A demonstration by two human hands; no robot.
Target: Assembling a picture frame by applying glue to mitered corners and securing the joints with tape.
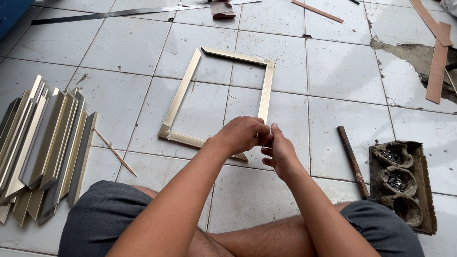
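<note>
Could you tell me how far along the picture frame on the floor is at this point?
Four mitred strips lie as a rectangular frame on the tiles. The near-left and far-right corners look closed; the far-left one still gapes. The left hand and right hand meet at the near-right corner, which they hide. A stack of cut strips waits at the left; a tray of small metal pieces and a stick-like handle lie at the right.

Bare tile lies open inside the frame (pixel 216 95) and beyond it. A stack of mouldings (pixel 43 147) blocks the left; a hammer (pixel 353 162) and tray (pixel 404 185) crowd the right
</note>
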